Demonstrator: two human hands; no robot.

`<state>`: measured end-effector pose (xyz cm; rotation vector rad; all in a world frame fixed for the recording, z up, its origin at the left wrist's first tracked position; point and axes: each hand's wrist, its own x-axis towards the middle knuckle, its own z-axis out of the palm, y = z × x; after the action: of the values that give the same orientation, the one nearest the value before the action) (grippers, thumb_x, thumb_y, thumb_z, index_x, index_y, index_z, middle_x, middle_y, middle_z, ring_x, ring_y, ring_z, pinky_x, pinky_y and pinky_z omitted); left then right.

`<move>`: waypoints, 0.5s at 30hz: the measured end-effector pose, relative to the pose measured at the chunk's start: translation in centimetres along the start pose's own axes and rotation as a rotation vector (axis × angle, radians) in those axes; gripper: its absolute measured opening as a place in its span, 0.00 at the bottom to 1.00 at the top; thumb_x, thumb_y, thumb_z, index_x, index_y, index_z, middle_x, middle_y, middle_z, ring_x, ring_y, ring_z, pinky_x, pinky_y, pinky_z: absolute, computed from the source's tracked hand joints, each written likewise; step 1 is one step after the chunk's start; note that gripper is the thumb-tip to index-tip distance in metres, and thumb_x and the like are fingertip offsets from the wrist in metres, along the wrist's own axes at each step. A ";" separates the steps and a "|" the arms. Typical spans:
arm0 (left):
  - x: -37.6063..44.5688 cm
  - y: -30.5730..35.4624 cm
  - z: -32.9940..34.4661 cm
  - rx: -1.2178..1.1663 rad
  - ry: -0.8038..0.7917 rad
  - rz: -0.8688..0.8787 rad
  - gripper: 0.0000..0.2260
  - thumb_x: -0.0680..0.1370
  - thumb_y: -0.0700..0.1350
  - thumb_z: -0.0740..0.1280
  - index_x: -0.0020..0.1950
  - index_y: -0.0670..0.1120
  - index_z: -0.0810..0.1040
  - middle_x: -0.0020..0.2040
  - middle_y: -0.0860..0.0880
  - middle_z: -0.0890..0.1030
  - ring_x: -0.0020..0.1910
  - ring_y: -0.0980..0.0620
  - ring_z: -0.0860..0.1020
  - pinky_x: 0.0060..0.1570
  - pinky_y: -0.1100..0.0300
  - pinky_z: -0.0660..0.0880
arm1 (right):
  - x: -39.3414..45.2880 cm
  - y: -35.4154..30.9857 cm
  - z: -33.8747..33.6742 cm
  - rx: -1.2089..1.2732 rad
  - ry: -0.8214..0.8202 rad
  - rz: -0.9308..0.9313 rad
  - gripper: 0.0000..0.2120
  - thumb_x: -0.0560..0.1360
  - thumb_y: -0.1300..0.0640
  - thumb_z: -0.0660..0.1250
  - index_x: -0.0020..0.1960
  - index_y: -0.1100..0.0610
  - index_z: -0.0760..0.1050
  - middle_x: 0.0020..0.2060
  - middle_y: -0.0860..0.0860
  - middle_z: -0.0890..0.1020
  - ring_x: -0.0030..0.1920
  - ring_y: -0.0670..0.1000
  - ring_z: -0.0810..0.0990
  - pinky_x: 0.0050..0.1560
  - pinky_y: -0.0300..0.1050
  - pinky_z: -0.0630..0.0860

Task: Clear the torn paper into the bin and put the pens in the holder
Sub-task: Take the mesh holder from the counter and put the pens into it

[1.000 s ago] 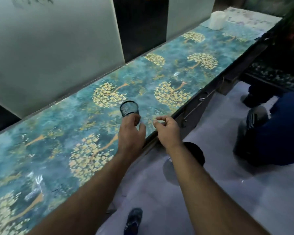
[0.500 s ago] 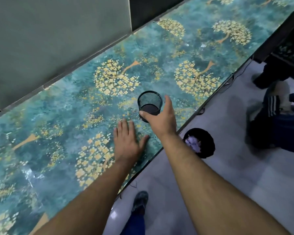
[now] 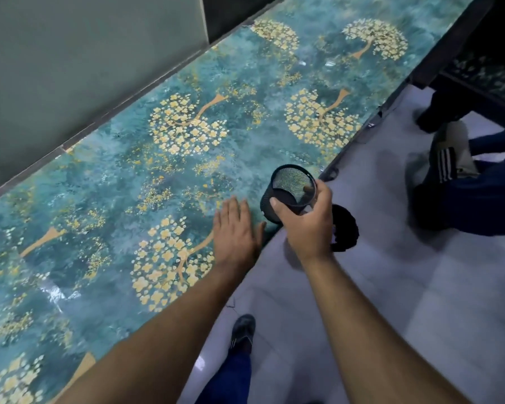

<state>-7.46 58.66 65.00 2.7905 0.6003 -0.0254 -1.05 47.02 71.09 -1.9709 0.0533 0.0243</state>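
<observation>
Black mesh holder [image 3: 289, 196] gripped in the right hand [image 3: 306, 225], tilted at the table's near edge.

The fingers clasp its wall and its mouth faces the camera. The left hand [image 3: 235, 233] lies flat and unclenched on the teal flowered table [image 3: 129, 176], just beside it. A black bin [image 3: 344, 228] stands on the floor beyond the edge.

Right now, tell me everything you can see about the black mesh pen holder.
The pen holder is a round cup of black wire mesh with a solid dark rim. It looks empty: no pens show inside. The right hand grips it, thumb on the near wall and fingers round the far side, holding it tilted, mouth toward the camera, at the table's front edge. Whether its base touches the table is unclear.
</observation>
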 end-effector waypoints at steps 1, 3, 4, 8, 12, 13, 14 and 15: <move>-0.8 1.5 -0.1 -0.024 0.013 0.071 0.29 0.81 0.58 0.52 0.76 0.40 0.63 0.77 0.38 0.63 0.77 0.39 0.59 0.75 0.44 0.56 | -0.7 0.6 -1.6 0.009 0.036 0.003 0.40 0.63 0.43 0.79 0.68 0.55 0.67 0.61 0.51 0.77 0.61 0.51 0.78 0.62 0.51 0.77; -2.0 4.2 0.3 -0.083 0.026 0.194 0.25 0.80 0.53 0.52 0.72 0.40 0.68 0.73 0.38 0.68 0.74 0.39 0.65 0.73 0.44 0.63 | -2.0 1.7 -4.8 0.018 0.104 0.022 0.40 0.63 0.44 0.79 0.69 0.55 0.68 0.61 0.51 0.78 0.61 0.50 0.78 0.60 0.45 0.78; -2.8 6.3 0.5 -0.116 0.032 0.260 0.24 0.80 0.51 0.54 0.71 0.40 0.70 0.71 0.39 0.71 0.72 0.39 0.68 0.70 0.45 0.66 | -2.9 2.4 -7.1 0.028 0.144 0.036 0.40 0.62 0.42 0.78 0.69 0.53 0.68 0.61 0.50 0.78 0.60 0.49 0.78 0.58 0.42 0.78; -6.3 13.2 1.9 -0.270 -0.041 0.440 0.22 0.73 0.43 0.68 0.67 0.41 0.73 0.62 0.43 0.78 0.61 0.41 0.76 0.59 0.51 0.73 | -6.3 6.5 -15.2 0.015 0.269 0.097 0.40 0.61 0.39 0.76 0.68 0.49 0.66 0.62 0.48 0.77 0.60 0.47 0.77 0.58 0.48 0.80; -12.5 21.3 6.1 -0.350 -0.298 0.618 0.34 0.69 0.43 0.70 0.75 0.43 0.66 0.68 0.43 0.74 0.66 0.42 0.73 0.64 0.51 0.71 | -10.6 12.2 -24.7 -0.019 0.404 0.174 0.42 0.61 0.39 0.76 0.70 0.54 0.67 0.62 0.50 0.76 0.59 0.48 0.76 0.60 0.51 0.78; -14.2 23.1 7.2 -0.373 -0.366 0.651 0.36 0.68 0.44 0.70 0.75 0.43 0.64 0.69 0.44 0.74 0.67 0.43 0.72 0.65 0.52 0.71 | -11.7 13.6 -26.8 -0.016 0.416 0.199 0.43 0.60 0.39 0.76 0.70 0.54 0.67 0.62 0.50 0.76 0.60 0.48 0.76 0.60 0.51 0.78; -15.2 24.1 7.9 -0.429 -0.437 0.652 0.37 0.68 0.46 0.71 0.76 0.44 0.63 0.70 0.46 0.73 0.68 0.45 0.72 0.65 0.52 0.71 | -12.5 14.6 -27.9 -0.004 0.410 0.213 0.43 0.60 0.39 0.76 0.70 0.53 0.67 0.62 0.50 0.76 0.60 0.48 0.76 0.60 0.52 0.78; -16.7 25.8 8.7 -0.521 -0.508 0.650 0.38 0.68 0.48 0.72 0.76 0.45 0.63 0.69 0.47 0.73 0.68 0.48 0.73 0.65 0.53 0.71 | -13.6 16.0 -29.5 0.012 0.405 0.234 0.42 0.60 0.40 0.76 0.70 0.52 0.67 0.62 0.49 0.76 0.61 0.48 0.76 0.60 0.52 0.78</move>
<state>-11.94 27.03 65.02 2.2082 -0.3781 -0.3686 -15.66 13.97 68.45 -1.9214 0.5458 -0.2218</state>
